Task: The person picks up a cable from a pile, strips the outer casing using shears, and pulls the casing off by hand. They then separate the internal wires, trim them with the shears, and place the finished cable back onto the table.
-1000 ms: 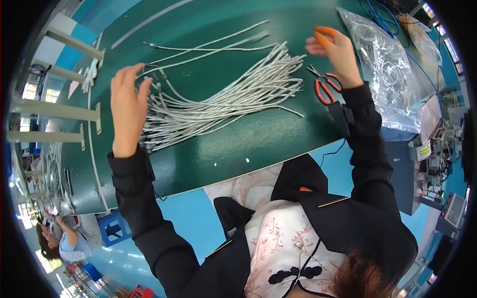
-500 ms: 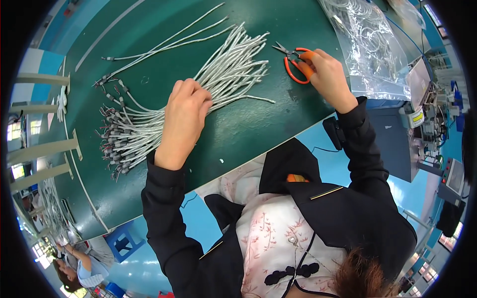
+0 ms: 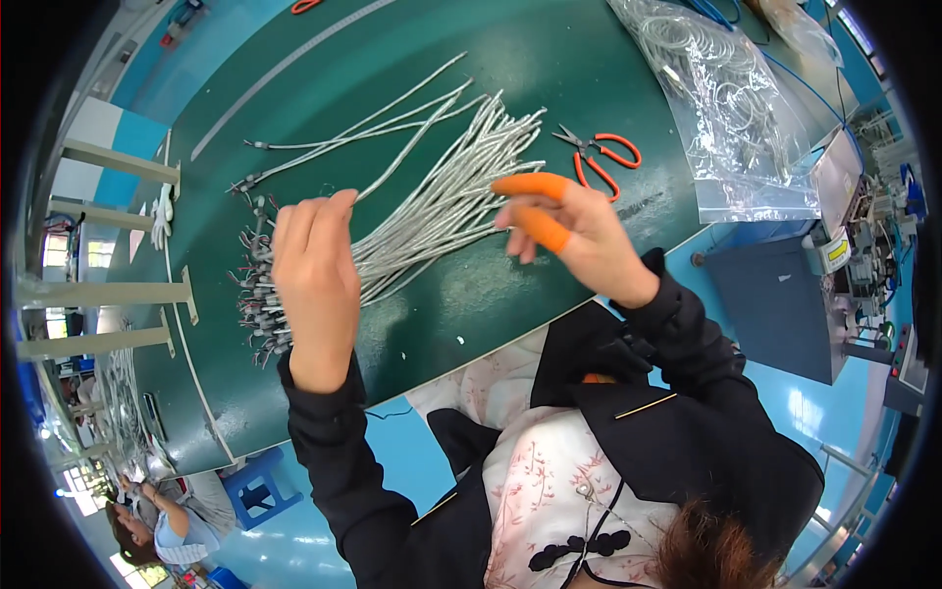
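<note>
A bundle of silver braided cables (image 3: 432, 216) lies across the green table (image 3: 471, 314), their dark grey ends with thin wires (image 3: 265, 309) gathered at the left. My left hand (image 3: 319, 280) is closed above that left part, and a single silver cable (image 3: 407, 147) runs to its fingertips. Orange finger covers are on my right hand (image 3: 579, 236), which hovers over the right part of the bundle with thumb and forefinger apart, holding nothing. Beyond it, small pliers with red-orange handles (image 3: 586, 149) lie on the table. Several separate cables (image 3: 343, 137) lie past the bundle.
Clear plastic bags of coiled cables (image 3: 726, 108) lie at the right of the table. A ruler-like strip (image 3: 294, 64) is at the far left, and pale brackets (image 3: 118, 294) line the left edge. Another person (image 3: 167, 520) sits at lower left.
My right hand has let go of the pliers and moved left to the bundle. My left hand has shifted toward the dark cable ends, with one cable drawn apart from the bundle. The view has shifted slightly.
</note>
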Demonstrator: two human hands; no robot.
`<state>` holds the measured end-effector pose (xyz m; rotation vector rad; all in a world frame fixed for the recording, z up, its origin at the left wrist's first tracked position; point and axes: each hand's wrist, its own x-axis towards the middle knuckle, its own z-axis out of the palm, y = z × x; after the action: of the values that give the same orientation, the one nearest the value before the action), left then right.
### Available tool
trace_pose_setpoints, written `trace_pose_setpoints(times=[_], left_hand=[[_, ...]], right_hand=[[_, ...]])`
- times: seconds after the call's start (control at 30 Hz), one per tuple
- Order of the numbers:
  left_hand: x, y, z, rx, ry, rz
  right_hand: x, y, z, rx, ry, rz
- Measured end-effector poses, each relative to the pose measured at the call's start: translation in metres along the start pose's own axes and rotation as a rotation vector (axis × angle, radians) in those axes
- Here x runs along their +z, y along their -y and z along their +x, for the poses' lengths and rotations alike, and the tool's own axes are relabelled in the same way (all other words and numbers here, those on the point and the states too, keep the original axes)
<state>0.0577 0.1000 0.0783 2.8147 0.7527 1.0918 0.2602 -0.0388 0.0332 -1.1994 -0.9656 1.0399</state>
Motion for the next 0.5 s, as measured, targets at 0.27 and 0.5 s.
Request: trace_pose_setpoints(times=[0.27, 0.5], left_hand=[[-0.075, -0.067, -0.061, 0.014, 0.109, 0.373], [-0.069, -0.093, -0.144, -0.574, 0.27, -0.144]], right_hand=[[0.069, 0.001, 0.007, -0.041, 0.239, 0.619], [0.103, -0.027, -0.024, 0.109, 0.427, 0.462]])
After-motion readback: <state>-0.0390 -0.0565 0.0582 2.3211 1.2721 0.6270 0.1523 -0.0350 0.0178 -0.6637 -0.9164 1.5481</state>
